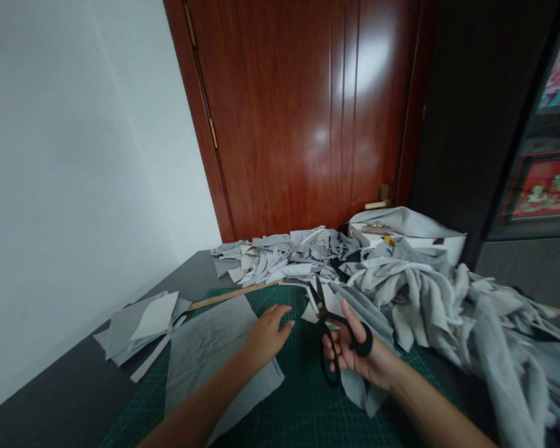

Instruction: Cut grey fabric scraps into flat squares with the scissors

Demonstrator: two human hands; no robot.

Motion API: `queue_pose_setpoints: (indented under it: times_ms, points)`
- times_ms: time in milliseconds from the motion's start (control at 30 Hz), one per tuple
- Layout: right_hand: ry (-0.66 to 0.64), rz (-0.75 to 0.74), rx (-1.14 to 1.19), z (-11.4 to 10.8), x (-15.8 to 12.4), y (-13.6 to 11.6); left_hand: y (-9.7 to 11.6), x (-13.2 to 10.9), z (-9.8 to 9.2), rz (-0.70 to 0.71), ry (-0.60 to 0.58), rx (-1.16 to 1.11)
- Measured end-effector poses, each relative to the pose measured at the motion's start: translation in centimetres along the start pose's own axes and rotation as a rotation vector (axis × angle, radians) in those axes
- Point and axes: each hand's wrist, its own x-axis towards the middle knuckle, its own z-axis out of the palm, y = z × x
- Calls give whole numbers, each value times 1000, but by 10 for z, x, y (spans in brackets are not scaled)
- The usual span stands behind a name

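My right hand [354,358] grips black-handled scissors [325,309], fingers through the loops. The blades point up and away and are slightly parted, with no cloth visible between them. My left hand [268,336] has its fingers apart and holds nothing; it is over the right edge of a grey cloth piece [210,342]. That cloth lies flat on a green cutting mat [303,398]. Beneath and behind my right hand is another grey cloth [361,392], partly hidden by the hand.
A wooden ruler [233,294] lies along the mat's far edge. Cut pieces [154,317] sit at the left. Scraps [289,255] are heaped before the door [289,124], and a big fabric pile [415,286] covers the right side, near a white box [455,249].
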Motion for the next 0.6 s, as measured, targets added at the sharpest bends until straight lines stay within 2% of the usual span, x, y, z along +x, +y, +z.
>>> queue_pose_setpoints:
  times_ms: [67,167,233,300,367,467,600]
  points:
    - [27,-32,41,-1,-2,-7,-5,1,7,16,-2,36]
    - [-22,20,51,0,-4,-8,-36,-2,6,-56,32,138]
    - [-63,90,0,3,-1,2,-64,-5,-1,-151,78,243]
    - [-66,154,-90,7,4,17,-88,-8,-11,-249,74,362]
    - [-49,179,-127,9,9,30,-101,-12,-17,-291,49,415]
    - [-50,214,-143,2,12,37,-99,-17,-15,-298,-30,491]
    - [-59,222,-133,-24,6,19,-74,-16,3,-299,-49,543]
